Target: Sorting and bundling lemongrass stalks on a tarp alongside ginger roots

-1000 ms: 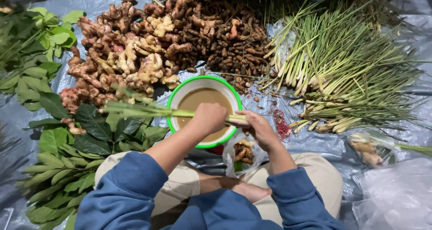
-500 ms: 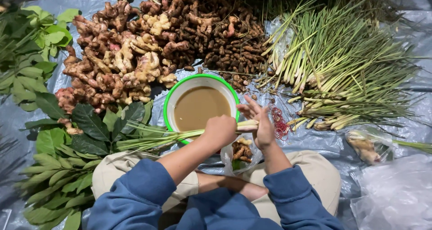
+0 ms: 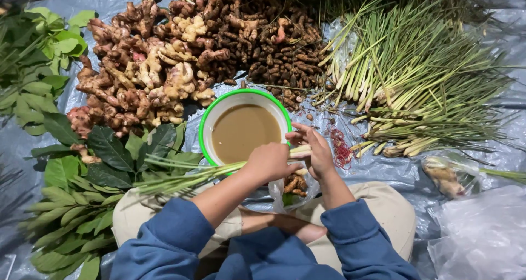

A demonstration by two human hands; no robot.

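Gripping a bundle of pale-green lemongrass stalks (image 3: 192, 173) level in the closed left hand (image 3: 269, 162), at six o'clock of the green-rimmed white bowl of brown liquid (image 3: 245, 127), right hand (image 3: 315, 151) fingers curled around its pale ends, apparently to bunch them.

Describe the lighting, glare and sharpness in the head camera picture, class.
Head view: soft, even light; the ginger pile and lemongrass heap look sharp. Pale glare streaks the grey plastic sheet. Top edge falls dark. Both hands, left and right, show little blur.
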